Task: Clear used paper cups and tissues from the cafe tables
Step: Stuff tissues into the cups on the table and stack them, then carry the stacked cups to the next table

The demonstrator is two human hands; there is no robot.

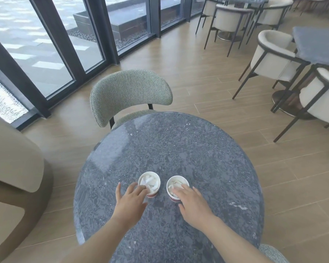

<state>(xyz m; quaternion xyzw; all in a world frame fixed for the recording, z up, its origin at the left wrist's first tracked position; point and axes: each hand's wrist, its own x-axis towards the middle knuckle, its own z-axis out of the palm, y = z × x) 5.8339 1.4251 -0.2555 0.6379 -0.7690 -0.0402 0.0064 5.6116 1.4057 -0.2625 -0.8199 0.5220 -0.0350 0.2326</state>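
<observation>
reaching over a round, dark speckled worktop (179, 145) in the head view, a person brings the left hand (130, 201) to the left paper cup (153, 192) and the right hand (194, 203) to the right paper cup (171, 196). the two cups stand upright, side by side but apart. each lies straight ahead of its own hand, just past the knuckles, so neither arm needs to cross. neither grip has closed: the fingers are spread and nearly straight. the left fingers touch the cup's near rim, and the right ones lie over the near rim onto the paper inside. a crumpled left tissue (149, 179) fills one cup and a right tissue (176, 184) the other. whether any drink lies beneath cannot be told. the coming move looks like a wrap round each cup's wall from the near side. a grey-green chair (129, 90) stands at the far edge.
</observation>
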